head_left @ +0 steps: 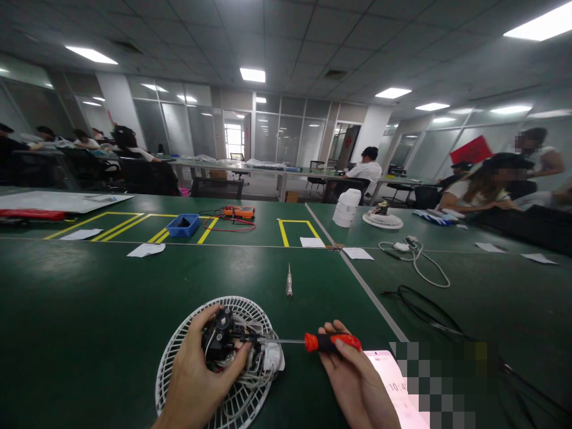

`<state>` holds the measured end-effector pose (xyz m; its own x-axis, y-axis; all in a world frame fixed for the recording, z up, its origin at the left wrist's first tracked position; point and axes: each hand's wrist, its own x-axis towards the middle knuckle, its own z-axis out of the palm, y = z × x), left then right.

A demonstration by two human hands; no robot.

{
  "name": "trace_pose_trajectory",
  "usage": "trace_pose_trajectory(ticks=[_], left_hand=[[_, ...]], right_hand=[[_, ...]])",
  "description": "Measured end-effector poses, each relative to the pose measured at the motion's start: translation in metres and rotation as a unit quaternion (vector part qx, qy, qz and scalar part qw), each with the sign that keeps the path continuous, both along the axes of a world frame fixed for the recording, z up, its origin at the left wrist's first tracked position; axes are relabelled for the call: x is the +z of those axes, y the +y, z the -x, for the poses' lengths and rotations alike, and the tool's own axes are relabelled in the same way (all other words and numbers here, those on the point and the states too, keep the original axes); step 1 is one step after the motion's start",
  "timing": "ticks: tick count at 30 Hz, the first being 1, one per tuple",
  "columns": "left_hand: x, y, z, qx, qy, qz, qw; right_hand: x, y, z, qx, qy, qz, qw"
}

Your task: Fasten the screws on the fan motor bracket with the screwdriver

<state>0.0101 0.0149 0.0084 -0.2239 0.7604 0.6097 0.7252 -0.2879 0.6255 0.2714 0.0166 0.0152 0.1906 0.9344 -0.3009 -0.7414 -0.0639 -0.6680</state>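
My left hand (pixel 203 372) grips a black fan motor assembly (pixel 218 336), thumb and fingers around its sides. The motor rests over a white round fan grille (pixel 167 381) lying on the green table, with white wires bundled beside it. My right hand (pixel 348 369) is closed round the red and black handle of a screwdriver (pixel 333 342). Its shaft runs level to the left, and the tip reaches the motor near my left thumb; the exact contact point is too small to make out. A small clear-handled screwdriver (pixel 289 283) lies farther up the table.
Beside my right hand lies a lit phone (pixel 388 381). Black cable (pixel 415 307) and white cord (pixel 424 268) lie to the right. Farther back are a blue bin (pixel 183 226), an orange multimeter (pixel 239 212), a white container (pixel 346 208) and another fan grille (pixel 382 221). People sit beyond.
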Motion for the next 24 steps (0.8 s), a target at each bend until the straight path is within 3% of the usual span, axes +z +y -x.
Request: trace_pose_trajectory(ticks=[7, 12, 18, 24], left_hand=[[-0.004, -0.001, 0.002, -0.007, -0.006, 0.002, 1.0], [-0.004, 0.0, 0.002, 0.0, -0.014, 0.003, 1.0], [0.003, -0.002, -0.001, -0.007, -0.03, 0.014, 0.999], [0.008, -0.005, -0.007, -0.01, -0.058, 0.026, 0.998]], right_hand=[[0.002, 0.0, 0.003, -0.013, -0.057, 0.008, 0.998], [0.005, -0.001, 0.003, -0.019, -0.017, -0.012, 1.0], [0.0, 0.001, 0.008, -0.045, -0.038, 0.025, 0.998], [0.003, 0.0, 0.005, -0.007, -0.022, -0.007, 1.0]])
